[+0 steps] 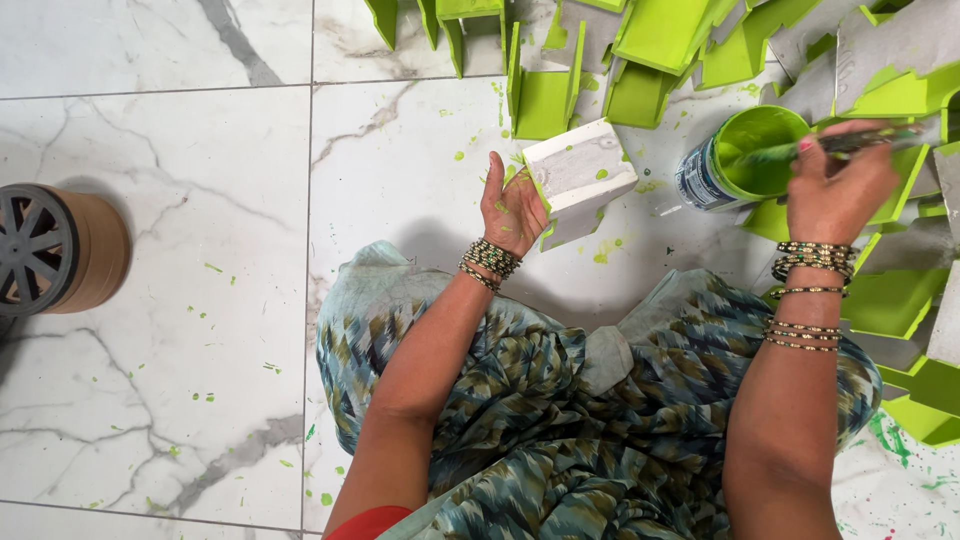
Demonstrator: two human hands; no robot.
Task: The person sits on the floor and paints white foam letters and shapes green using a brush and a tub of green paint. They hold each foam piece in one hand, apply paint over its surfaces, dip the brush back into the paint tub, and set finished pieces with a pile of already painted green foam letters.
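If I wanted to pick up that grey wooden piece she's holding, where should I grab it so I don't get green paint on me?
Probably by the bare grey face of the wooden piece, coming from its near left side, where the left hand props it now. It stands tilted on the floor, and its lower edges carry green paint, so fingers are best kept off those. The right hand holds the brush over the paint can.

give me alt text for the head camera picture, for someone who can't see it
Seen from above, a person seated on a white marble floor steadies a grey block with green edges with the left hand, while the right hand dips a paintbrush into a can of green paint. Green-painted pieces lie ahead and at right.
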